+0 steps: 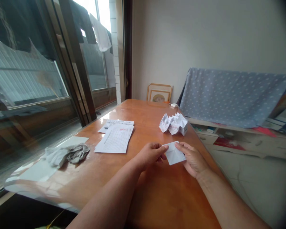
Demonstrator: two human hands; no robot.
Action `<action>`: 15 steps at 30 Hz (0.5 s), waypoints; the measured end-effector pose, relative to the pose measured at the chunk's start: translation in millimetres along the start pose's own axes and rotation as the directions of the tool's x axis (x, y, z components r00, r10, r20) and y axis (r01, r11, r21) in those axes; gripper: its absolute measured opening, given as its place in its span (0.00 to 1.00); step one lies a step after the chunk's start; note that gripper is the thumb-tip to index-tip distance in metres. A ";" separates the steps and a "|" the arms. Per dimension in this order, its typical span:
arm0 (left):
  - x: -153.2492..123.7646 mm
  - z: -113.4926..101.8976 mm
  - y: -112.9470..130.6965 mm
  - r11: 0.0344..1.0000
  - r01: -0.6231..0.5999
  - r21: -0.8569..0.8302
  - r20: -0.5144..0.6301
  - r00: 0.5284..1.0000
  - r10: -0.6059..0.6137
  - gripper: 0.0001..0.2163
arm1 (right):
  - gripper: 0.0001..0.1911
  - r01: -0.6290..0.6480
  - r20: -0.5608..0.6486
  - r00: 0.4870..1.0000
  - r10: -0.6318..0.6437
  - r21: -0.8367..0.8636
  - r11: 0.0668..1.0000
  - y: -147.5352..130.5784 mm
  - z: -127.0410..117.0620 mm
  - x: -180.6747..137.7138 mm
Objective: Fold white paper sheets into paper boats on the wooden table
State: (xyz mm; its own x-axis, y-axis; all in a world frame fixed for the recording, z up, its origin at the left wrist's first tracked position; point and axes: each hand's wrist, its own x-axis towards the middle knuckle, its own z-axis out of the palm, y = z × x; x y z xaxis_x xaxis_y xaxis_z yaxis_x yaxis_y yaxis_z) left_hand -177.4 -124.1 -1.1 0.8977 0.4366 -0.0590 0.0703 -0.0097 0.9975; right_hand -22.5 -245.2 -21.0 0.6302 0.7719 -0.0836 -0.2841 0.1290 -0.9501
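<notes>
A small folded square of white paper (175,155) is held above the table between both hands. My left hand (152,155) pinches its left corner, thumb on top. On the opposite side, my right hand (192,157) grips the upper right edge, its thumb on the face and the other fingers behind. Faint crease lines cross the paper. Just beyond the hands stands a cluster of folded paper pieces (173,123) with print on them. To the left lies a stack of printed sheets (115,138).
The glossy wooden table (147,111) runs away toward a wall. Grey cloths (66,154) lie at its left on a pale sheet (38,170). A small white box (174,105) and a framed picture (159,93) are at the far end. A dotted blue cloth (231,95) drapes over something at right.
</notes>
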 end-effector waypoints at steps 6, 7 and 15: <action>2.5 10.4 -6.7 0.999 0.030 -0.038 0.037 0.999 -0.029 0.18 | 0.20 -0.038 0.012 0.999 0.037 0.029 0.999 3.4 1.3 0.6; 2.7 11.3 -6.6 0.999 0.025 -0.044 0.027 0.999 -0.024 0.17 | 0.19 -0.038 0.009 0.999 0.038 0.027 0.999 3.8 0.9 1.2; 9.4 17.8 -18.0 0.984 0.147 -0.101 0.166 0.978 -0.129 0.15 | 0.19 0.046 -0.069 0.996 -0.049 -0.042 0.998 1.2 -2.3 5.6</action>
State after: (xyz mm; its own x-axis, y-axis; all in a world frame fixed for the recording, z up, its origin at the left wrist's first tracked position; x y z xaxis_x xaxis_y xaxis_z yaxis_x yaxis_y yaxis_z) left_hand -162.5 -135.9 -20.3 0.9409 0.2787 -0.1927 0.1569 0.1457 0.9768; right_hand -17.6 -242.1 -23.4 0.6915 0.7201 -0.0576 -0.2242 0.1381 -0.9647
